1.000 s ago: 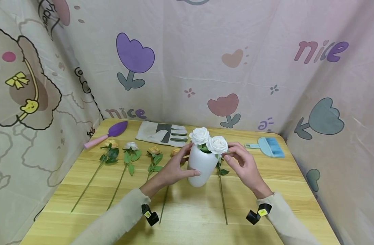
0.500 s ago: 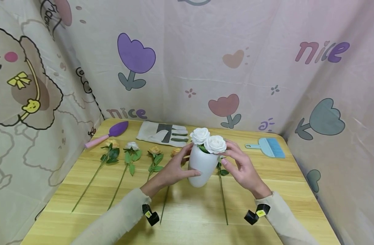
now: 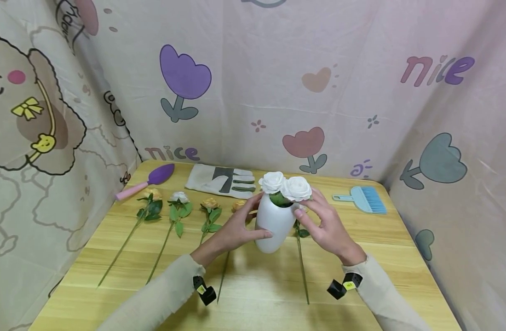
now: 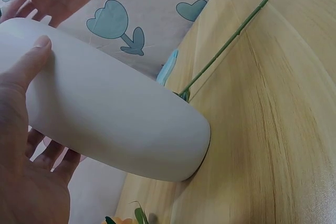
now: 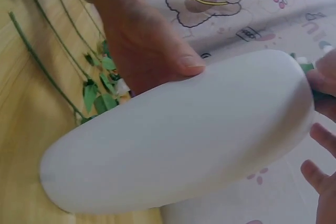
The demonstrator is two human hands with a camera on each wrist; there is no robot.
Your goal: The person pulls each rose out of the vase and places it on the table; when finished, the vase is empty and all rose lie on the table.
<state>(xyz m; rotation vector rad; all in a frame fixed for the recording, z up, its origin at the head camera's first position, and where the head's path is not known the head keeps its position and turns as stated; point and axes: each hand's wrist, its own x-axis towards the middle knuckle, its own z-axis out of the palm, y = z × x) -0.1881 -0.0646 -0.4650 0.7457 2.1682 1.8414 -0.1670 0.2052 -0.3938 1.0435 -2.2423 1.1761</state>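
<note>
A white vase [image 3: 274,225] stands in front of me, two white roses [image 3: 272,182] showing above its mouth. My left hand [image 3: 240,225] grips the vase from the left, thumb across its front and fingers behind; the left wrist view shows the thumb flat on the white wall [image 4: 115,103]. My right hand [image 3: 325,223] is at the right side of the mouth, pinching the right-hand white rose [image 3: 296,188] just under its bloom. Its fingertips are partly hidden behind the petals. Green leaves [image 3: 280,199] show between the blooms and the rim.
Several roses, yellow [image 3: 209,203] and white [image 3: 179,197], lie with stems toward me, left of the vase. Another stem [image 3: 301,271] lies right of it. Behind are a purple trowel [image 3: 161,174], a work glove [image 3: 220,180] and, at right, a blue brush [image 3: 366,200].
My right hand has shifted slightly inward, its thumb now by the rim. The right-hand rose moved left, then back right and up, exposing more green leaf. My left hand keeps its grip.
</note>
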